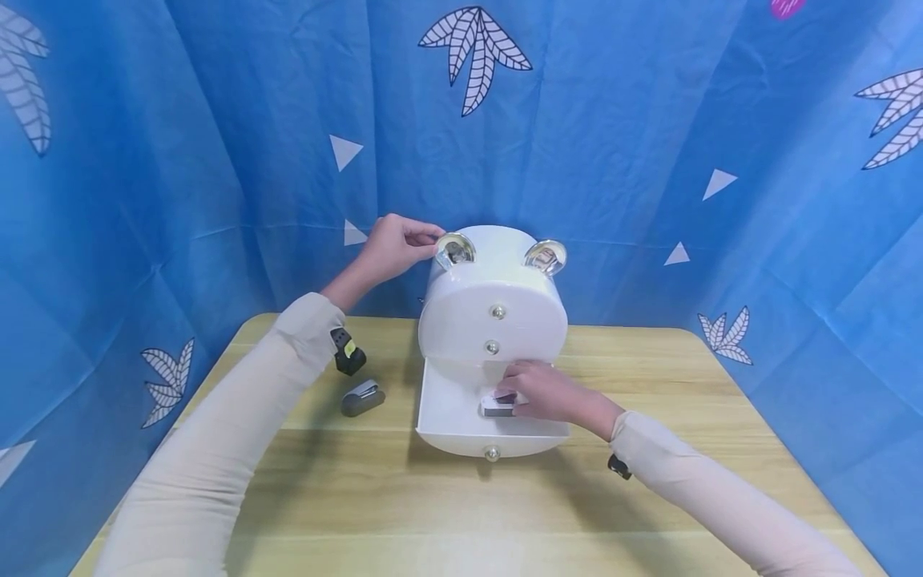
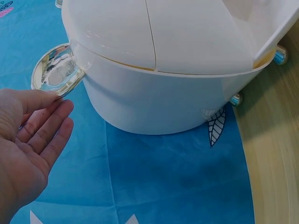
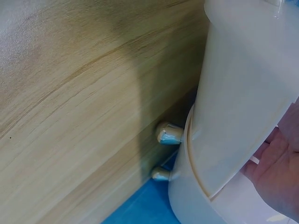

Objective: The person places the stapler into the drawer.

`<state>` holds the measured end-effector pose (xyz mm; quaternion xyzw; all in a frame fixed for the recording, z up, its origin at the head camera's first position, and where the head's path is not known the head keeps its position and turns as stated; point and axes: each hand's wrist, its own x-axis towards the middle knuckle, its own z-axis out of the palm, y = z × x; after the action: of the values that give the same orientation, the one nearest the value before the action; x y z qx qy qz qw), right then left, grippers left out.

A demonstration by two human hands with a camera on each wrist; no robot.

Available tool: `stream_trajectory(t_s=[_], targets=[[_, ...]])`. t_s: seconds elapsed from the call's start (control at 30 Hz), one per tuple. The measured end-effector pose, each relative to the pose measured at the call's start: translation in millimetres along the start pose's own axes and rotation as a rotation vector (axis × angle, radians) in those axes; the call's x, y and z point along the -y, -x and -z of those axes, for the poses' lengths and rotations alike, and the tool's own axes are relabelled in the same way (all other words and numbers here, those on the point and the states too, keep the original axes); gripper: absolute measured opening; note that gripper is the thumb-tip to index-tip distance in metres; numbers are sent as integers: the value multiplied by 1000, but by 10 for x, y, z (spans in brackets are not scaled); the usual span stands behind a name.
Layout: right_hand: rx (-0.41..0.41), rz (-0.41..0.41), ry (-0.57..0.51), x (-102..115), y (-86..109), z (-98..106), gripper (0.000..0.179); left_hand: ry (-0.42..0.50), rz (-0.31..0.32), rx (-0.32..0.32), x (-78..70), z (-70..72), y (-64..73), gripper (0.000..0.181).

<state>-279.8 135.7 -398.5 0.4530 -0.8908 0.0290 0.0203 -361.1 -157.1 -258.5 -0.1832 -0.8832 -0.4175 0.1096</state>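
A white drum-shaped storage box [image 1: 493,316] with two shiny gold ears stands upright, its bottom drawer [image 1: 450,405] pulled out. My left hand [image 1: 392,248] pinches the rim of the left gold ear [image 2: 53,70], thumb in front and fingers behind. Inside the drawer, my right hand [image 1: 544,391] has its thumb and fingers around the right end of a small white-and-grey block [image 1: 496,409] with a dark top part. In the right wrist view, the drawer wall [image 3: 243,107] hides the block and most of the fingertips.
A small grey stapler [image 1: 363,397] lies on the wooden table [image 1: 346,489], left of the drawer. Gold knobs [image 1: 492,453] stick out from the drawer and the box front. A blue patterned curtain [image 1: 288,120] hangs close behind and on both sides.
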Motion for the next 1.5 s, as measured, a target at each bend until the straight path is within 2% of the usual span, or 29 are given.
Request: stream_trajectory(t_s=[0.2,0.37,0.5,0.6,0.87,0.97,1.2,1.37,1.5], targets=[[-17,-2,-23,18,-12,15,34,4,2,-3,23,-5,1,29],[-131,42,-48,74,-92,114,37,4,-1,-10,21,-7,8,29],[-180,23,-109,214,-192,289,39,3,-11,-11,15,-21,4,29],[-172,0,-154,372,-271,411,39,6,-15,-9,16,-30,-4,29],[-181,69,-172,804,-564,476,37,14,-8,18,37,-14,-24,31],[-175,90,-157,960,-690,445,38,7,6,30,35,0,-27,32],[-161,79,-63,1213,-1052,294,38,3,11,39,30,8,-25,32],[-110,46,-48,1314,-1312,186,36,0,2,31,25,1,-21,32],[-38,-8,-33,1353,-1502,120,31,0,5,30,21,-3,-17,32]])
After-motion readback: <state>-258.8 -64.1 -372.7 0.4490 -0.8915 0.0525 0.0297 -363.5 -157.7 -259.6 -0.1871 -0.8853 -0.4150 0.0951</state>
